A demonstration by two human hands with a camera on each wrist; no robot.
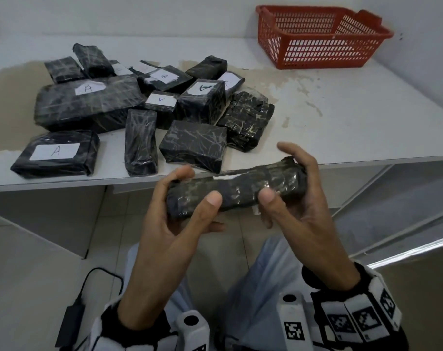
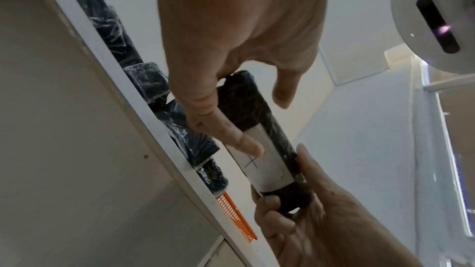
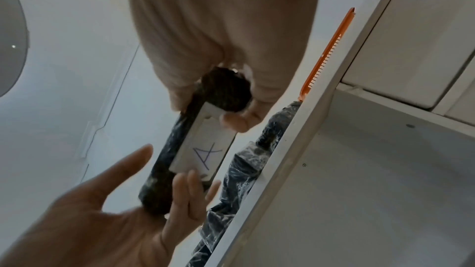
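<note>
A long black film-wrapped parcel (image 1: 240,191) hangs in the air just in front of the table's front edge, held level between both hands. My left hand (image 1: 197,186) grips its left end, thumb on the near face and fingers behind. My right hand (image 1: 282,178) grips the right end, with the index finger lifted off. Both wrist views show the parcel's (image 2: 244,105) far face. It carries a white label (image 3: 203,153) marked "A". The left hand's index fingertip (image 2: 253,148) touches that label (image 2: 264,165).
Several black wrapped parcels (image 1: 88,102) lie heaped on the left half of the white table (image 1: 342,127), some with white labels reading A or B. An empty red mesh basket (image 1: 321,36) stands at the back right. A black adapter (image 1: 69,323) with its cable lies on the floor.
</note>
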